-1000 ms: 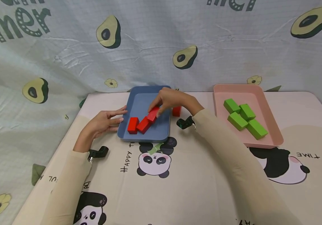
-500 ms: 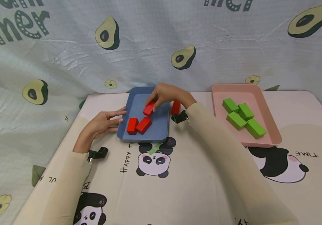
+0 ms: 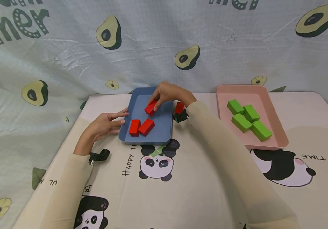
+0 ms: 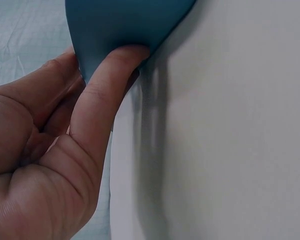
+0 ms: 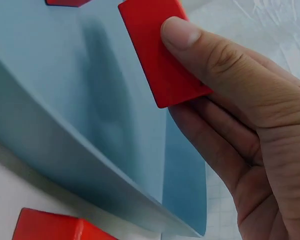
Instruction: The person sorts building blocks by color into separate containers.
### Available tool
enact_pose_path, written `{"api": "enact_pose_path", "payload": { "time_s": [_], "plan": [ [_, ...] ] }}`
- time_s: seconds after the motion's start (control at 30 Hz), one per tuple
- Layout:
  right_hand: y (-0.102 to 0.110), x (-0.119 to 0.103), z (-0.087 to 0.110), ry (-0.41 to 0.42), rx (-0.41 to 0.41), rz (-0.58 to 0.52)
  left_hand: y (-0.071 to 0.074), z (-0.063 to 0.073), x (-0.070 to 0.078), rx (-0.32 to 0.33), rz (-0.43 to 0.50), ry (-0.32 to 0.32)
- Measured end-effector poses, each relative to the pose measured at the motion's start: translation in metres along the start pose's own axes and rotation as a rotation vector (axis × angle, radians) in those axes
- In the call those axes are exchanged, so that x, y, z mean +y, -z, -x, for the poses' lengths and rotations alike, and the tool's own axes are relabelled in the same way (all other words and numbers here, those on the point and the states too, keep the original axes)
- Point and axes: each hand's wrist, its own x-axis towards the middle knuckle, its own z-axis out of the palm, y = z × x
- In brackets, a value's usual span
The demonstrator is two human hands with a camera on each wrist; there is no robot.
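My right hand (image 3: 167,93) pinches a red block (image 3: 151,108) between thumb and fingers over the far part of the blue tray (image 3: 164,136). In the right wrist view the thumb presses one broad face of that red block (image 5: 152,55), with the tray floor visible beyond. Two more red blocks lie side by side in the near part of the tray: a left one (image 3: 135,128) and a right one (image 3: 146,127). Against the tray's left side rests my left hand (image 3: 102,125), fingers extended. The left wrist view shows its thumb (image 4: 110,85) touching the outer wall.
Another red block (image 3: 179,107) sits on the table just right of the blue tray, partly behind the right wrist camera (image 3: 180,116). Farther right stands a pink tray (image 3: 244,90) holding several green blocks (image 3: 241,122). A patterned curtain (image 3: 144,44) hangs behind the table.
My right hand has moved the red block away from the two near blocks, toward the tray's far end and slightly left. The left hand stays at the tray's side.
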Motion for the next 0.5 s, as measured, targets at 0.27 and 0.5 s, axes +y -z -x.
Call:
{"api": "enact_pose_path", "payload": {
  "time_s": [0.27,0.5],
  "plan": [
    [-0.002,0.002,-0.011,-0.018,-0.03,-0.028,0.0,0.0,0.003,-0.008,0.0,-0.003],
    [-0.005,0.002,-0.018,-0.007,-0.057,0.026,-0.001,-0.002,0.002,-0.007,0.005,0.011]
  ]
}}
